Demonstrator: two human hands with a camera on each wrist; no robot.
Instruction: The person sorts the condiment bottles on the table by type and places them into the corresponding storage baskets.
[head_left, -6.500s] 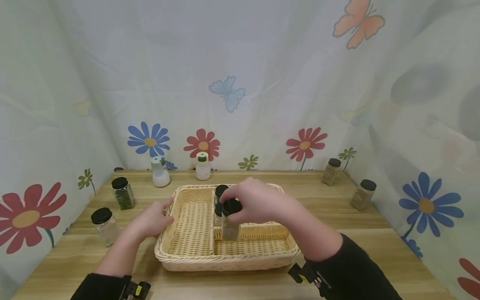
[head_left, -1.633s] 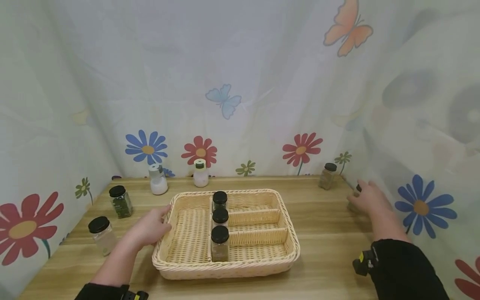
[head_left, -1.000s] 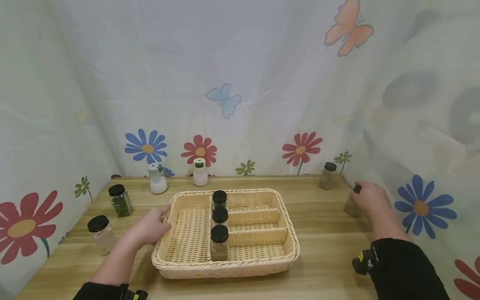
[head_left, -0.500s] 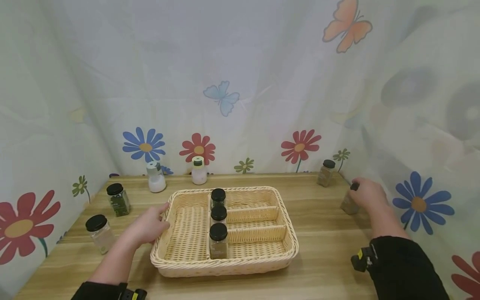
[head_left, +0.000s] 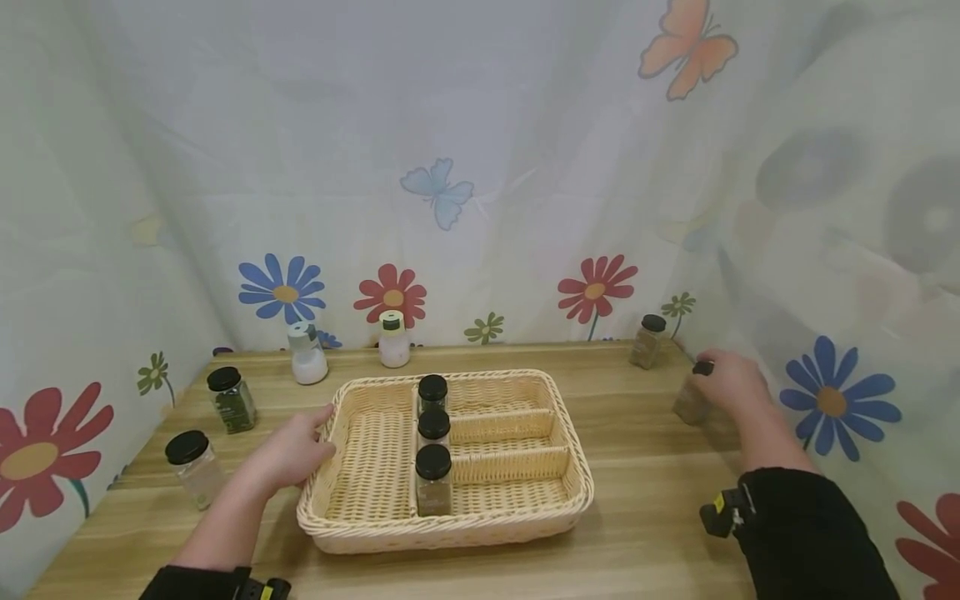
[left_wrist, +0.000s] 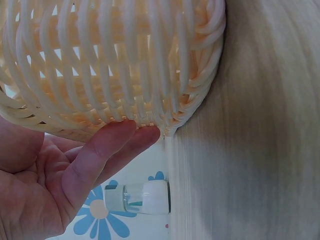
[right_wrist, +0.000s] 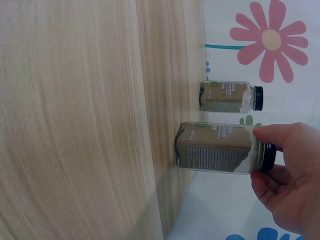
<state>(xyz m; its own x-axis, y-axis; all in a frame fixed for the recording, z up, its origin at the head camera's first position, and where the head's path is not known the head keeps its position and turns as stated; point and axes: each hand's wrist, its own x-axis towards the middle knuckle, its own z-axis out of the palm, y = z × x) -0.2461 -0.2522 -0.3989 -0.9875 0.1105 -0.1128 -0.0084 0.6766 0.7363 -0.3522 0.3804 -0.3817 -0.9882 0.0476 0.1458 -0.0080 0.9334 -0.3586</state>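
Note:
My left hand (head_left: 296, 450) holds the left rim of a wicker basket (head_left: 442, 530); in the left wrist view its fingers (left_wrist: 107, 145) lie against the woven outer wall. At the right of the table, my right hand (head_left: 738, 387) pinches a glass spice jar (right_wrist: 215, 147) of brown powder just below its black lid, thumb on one side and fingers on the other. The jar is upright, its base right at the tabletop. Three black-lidded jars stand in a row along the basket's long divider, the front one (head_left: 434, 483) holding brown powder.
Another brown-powder jar (head_left: 648, 342) stands at the back right. Two white-based shakers, one left (head_left: 308, 357) and one right (head_left: 393, 342), stand at the back. A green-herb jar (head_left: 232, 402) and a pale jar (head_left: 195, 468) are on the left. Patterned curtains surround the table.
My right hand has set the front jar in the basket, moved to the table's right side and taken hold of another jar, now shifted slightly left. My left hand stays at the basket's rim.

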